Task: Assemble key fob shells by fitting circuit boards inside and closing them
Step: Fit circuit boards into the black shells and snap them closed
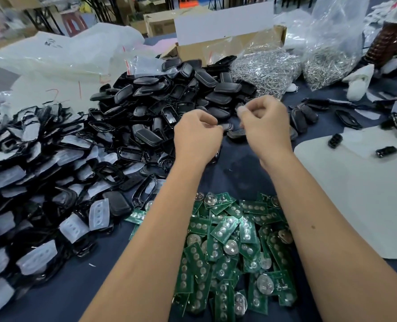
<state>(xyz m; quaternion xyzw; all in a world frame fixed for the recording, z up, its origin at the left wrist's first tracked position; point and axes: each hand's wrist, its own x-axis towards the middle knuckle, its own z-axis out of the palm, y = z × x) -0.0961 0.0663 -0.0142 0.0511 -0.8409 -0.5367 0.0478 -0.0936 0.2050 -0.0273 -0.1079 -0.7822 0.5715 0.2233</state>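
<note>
Between fobs, likely: left hand and right hand curled above the shell pile, contents unclear. Next, probably picking a circuit board and shell.

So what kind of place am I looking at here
Most likely a small assembly workshop or factory bench: a heap of black plastic key fob shells, a pile of green circuit boards and clear bags of small silver metal rings cover a dark blue table.
</note>
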